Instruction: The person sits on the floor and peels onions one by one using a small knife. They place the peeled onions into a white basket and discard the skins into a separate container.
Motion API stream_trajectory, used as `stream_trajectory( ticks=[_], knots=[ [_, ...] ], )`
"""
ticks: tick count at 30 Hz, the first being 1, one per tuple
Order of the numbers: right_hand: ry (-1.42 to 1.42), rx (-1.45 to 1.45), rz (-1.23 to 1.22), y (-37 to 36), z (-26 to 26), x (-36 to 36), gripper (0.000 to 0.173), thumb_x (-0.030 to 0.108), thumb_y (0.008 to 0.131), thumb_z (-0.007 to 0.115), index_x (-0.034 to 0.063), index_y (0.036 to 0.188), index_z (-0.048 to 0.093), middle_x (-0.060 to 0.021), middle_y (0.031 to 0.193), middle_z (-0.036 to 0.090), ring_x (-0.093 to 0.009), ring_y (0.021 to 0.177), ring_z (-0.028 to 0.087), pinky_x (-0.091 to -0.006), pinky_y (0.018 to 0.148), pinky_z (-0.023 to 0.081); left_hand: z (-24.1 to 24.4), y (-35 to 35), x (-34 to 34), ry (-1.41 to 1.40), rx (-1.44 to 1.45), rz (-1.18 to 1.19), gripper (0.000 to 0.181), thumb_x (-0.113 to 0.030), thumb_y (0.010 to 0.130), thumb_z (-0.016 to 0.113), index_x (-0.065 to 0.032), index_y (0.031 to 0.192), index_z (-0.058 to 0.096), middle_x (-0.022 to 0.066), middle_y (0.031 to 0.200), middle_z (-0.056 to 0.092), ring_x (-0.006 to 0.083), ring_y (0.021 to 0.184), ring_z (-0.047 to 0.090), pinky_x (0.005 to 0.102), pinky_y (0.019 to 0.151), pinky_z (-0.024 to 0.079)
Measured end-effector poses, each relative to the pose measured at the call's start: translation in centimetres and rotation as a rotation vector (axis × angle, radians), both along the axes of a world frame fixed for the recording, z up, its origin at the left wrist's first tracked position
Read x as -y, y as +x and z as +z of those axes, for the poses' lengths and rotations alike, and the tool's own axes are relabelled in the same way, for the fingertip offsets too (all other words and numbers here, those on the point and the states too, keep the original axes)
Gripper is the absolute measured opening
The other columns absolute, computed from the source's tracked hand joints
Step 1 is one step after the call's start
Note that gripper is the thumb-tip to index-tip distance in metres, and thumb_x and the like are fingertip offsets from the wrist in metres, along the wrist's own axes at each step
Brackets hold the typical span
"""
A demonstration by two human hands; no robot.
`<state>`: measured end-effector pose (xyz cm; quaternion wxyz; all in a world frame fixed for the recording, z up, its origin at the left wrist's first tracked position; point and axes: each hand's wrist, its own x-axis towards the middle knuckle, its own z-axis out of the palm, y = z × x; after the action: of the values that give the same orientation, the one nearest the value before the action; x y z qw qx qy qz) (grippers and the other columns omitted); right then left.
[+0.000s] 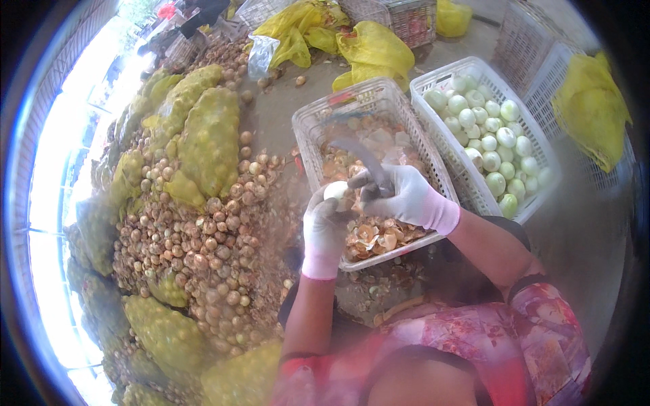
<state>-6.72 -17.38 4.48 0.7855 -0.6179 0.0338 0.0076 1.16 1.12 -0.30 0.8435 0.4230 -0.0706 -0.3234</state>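
Observation:
My left hand [325,228], in a white knit glove with a pink cuff, grips a partly peeled onion [335,191] whose top shows white. My right hand [401,195], gloved alike, holds a curved knife [363,155], its blade pointing up and to the left. The right fingers are close against the onion's right side, and whether they touch it is hard to tell. Beneath both hands stands a white plastic crate [303,142] with onion skins [378,237] inside. To its right, a second white crate [421,104] holds many peeled onions [491,160].
Unpeeled onions [210,243] lie heaped on the left among full yellow mesh sacks [209,142]. Loose yellow bags [378,51] lie beyond the crates. More crates [543,71] stand at the right, one draped with a yellow bag [591,106]. Skins litter the floor.

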Motion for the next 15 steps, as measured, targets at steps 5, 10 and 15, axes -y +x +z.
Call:
stream_trajectory(
  ticks=[5, 10, 15],
  knots=[
    [0.039, -0.084, 0.218, -0.3, 0.9, 1.9, 0.036, 0.003, 0.077, 0.074, 0.0008, 0.112, 0.067, -0.0027, 0.096, 0.067, -0.008, 0.086, 0.061, -0.0236, 0.076, 0.05, -0.4, 0.3, -0.9, -0.157, -0.225, 0.013, 0.043, -0.029, 0.087, 0.066, -0.0045, 0.122, 0.059, 0.0063, 0.109, 0.065, 0.0162, 0.097, 0.062, 0.0303, 0.075, 0.051],
    [-0.804, -0.123, -0.037, 1.4, -1.1, 2.5, 0.025, 0.018, 0.081, 0.072, 0.0024, 0.1, 0.069, -0.014, 0.091, 0.068, -0.023, 0.081, 0.068, -0.0337, 0.076, 0.052, 0.0, -0.3, -0.6, -0.131, -0.293, 0.11, 0.043, -0.027, 0.086, 0.068, -0.0073, 0.122, 0.058, 0.004, 0.11, 0.064, 0.0168, 0.097, 0.062, 0.0309, 0.078, 0.051],
    [-1.045, 0.241, -0.216, 0.2, -2.0, -0.7, 0.013, 0.012, 0.08, 0.066, 0.0067, 0.092, 0.064, -0.0128, 0.093, 0.063, -0.035, 0.086, 0.064, -0.0433, 0.075, 0.054, 0.7, -0.8, -0.4, -0.075, -0.166, 0.137, 0.048, -0.019, 0.086, 0.068, -0.0048, 0.129, 0.053, 0.0088, 0.117, 0.062, 0.0228, 0.103, 0.062, 0.0386, 0.092, 0.053]
  ],
)
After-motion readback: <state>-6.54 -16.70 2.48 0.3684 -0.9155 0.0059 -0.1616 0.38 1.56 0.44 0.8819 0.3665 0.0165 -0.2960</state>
